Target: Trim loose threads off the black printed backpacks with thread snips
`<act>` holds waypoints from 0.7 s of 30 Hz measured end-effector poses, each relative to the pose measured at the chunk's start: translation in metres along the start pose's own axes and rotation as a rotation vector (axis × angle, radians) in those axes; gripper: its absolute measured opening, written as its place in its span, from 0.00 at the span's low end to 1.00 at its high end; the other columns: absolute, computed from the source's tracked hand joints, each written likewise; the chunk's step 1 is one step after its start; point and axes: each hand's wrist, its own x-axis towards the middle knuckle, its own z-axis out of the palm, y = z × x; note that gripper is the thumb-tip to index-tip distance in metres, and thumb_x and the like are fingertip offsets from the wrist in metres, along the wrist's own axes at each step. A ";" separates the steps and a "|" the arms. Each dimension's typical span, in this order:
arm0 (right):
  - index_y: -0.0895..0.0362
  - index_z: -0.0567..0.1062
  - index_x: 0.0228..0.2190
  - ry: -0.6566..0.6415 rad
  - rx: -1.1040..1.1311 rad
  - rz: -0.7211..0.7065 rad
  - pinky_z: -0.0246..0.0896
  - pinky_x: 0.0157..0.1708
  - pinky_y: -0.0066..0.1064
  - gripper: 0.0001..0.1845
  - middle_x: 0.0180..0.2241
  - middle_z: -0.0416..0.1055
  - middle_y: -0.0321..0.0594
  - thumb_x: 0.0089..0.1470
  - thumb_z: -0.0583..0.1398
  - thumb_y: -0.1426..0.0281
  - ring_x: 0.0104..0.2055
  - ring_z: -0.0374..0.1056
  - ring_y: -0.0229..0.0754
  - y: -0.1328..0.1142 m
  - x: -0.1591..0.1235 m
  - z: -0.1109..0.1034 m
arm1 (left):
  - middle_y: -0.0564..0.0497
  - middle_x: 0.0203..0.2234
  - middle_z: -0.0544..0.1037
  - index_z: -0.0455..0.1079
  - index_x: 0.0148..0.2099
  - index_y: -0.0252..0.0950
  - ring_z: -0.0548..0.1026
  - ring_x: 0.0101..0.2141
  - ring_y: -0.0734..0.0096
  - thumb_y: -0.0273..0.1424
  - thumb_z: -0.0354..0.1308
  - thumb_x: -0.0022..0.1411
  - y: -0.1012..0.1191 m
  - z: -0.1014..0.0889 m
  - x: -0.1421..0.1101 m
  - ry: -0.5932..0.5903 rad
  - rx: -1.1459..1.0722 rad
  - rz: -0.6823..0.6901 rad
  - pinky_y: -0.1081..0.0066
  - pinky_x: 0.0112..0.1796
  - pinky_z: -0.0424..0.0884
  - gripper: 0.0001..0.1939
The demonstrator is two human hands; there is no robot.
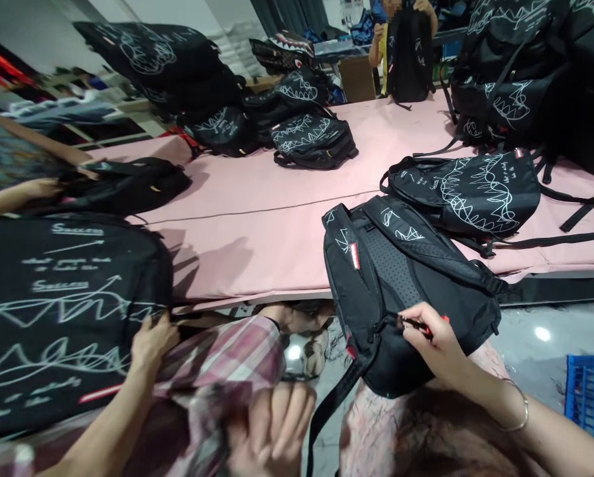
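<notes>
A black backpack point(426, 298) with white scribbled lines on its straps rests tilted against the table edge and my lap, its padded back facing up. Over its lower part, my right hand point(433, 338) is closed around small thread snips point(419, 324) with dark blades and a bit of red. The snips' tips are at the base of a shoulder strap point(364, 285). My left hand point(280, 424) is blurred at the bottom middle, apart from the backpack, fingers curled in; whatever it may hold cannot be made out. A loose webbing strap point(329, 404) hangs between the hands.
A co-worker's hand point(152, 341) grips a large black backpack point(73, 265) at left. Farther back, another person handles a dark bag point(132, 185). More scribbled backpacks point(486, 189) lie on the pink table point(277, 245). A blue crate point(590, 397) stands on the floor at right.
</notes>
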 end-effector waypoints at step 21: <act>0.57 0.73 0.36 -0.080 0.182 0.167 0.61 0.40 0.33 0.13 0.35 0.73 0.40 0.50 0.57 0.64 0.38 0.68 0.42 0.015 0.027 0.038 | 0.56 0.17 0.69 0.71 0.30 0.34 0.64 0.18 0.78 0.38 0.62 0.48 -0.030 0.037 0.056 0.089 0.627 0.005 0.77 0.21 0.61 0.12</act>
